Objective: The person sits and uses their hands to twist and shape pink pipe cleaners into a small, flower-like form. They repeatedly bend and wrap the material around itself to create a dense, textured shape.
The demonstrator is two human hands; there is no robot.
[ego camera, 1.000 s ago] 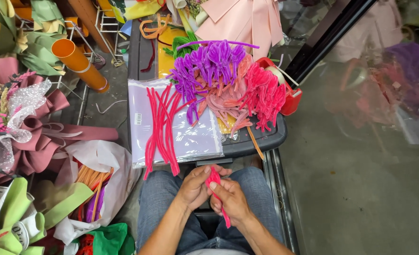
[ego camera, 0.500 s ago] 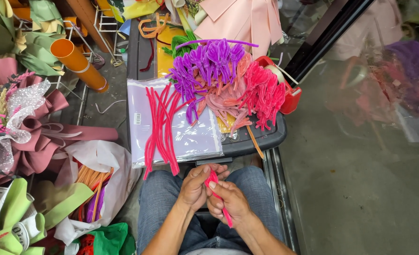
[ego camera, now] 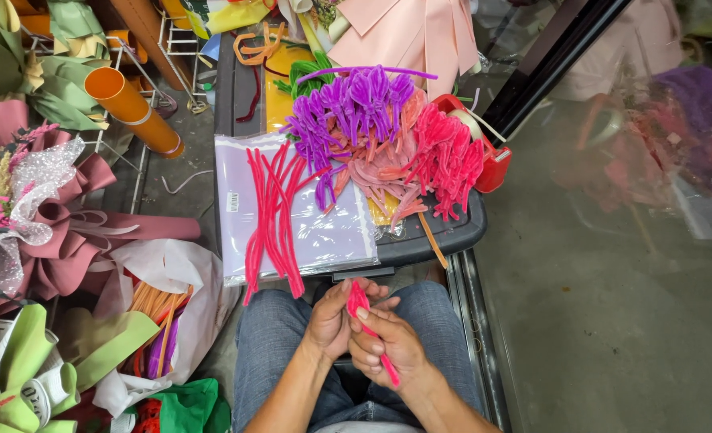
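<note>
Clutter everywhere: loose pink stems (ego camera: 271, 212) lie on a plastic sleeve (ego camera: 324, 232) on the dark desk (ego camera: 436, 232), with a heap of purple (ego camera: 348, 108), peach and hot-pink (ego camera: 448, 156) bent pieces behind them and a red tape dispenser (ego camera: 492, 164) at the edge. Orange tube (ego camera: 135, 112) and wrapped bouquets (ego camera: 43, 216) sit off to the left. Over the lap, both hands meet, left hand (ego camera: 332, 321) and right hand (ego camera: 388, 345) with fingers pinched on one pink stem (ego camera: 364, 317), looped on top, tail slanting down past the right palm.
</note>
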